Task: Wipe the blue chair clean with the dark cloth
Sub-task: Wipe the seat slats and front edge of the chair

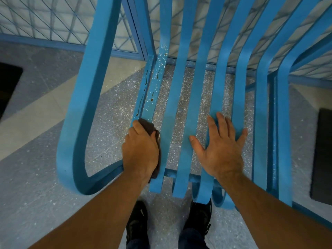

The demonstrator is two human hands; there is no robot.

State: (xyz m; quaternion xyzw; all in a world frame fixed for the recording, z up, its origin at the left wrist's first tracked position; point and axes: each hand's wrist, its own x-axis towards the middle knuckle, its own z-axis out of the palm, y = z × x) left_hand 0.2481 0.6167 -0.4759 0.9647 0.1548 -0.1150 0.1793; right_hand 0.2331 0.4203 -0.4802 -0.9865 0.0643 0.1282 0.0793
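Observation:
The blue chair [185, 97] fills the view, its seat made of long curved slats with gaps showing the floor. My left hand [140, 150] presses the dark cloth [150, 127] onto the leftmost seat slats near the front edge. Brown drip stains and white specks [152, 87] run along those two slats just beyond the cloth. My right hand [221, 146] lies flat with fingers spread across the middle slats and holds nothing. The chair's left armrest [86, 105] loops round to the left of my left hand.
A blue wire-mesh fence [53, 18] stands behind the chair. The floor is speckled grey terrazzo with a pale band [45, 108]. A dark mat [323, 155] lies at the right, a dark patch [7, 87] at the left. My black shoes [138, 225] stand below the seat's front.

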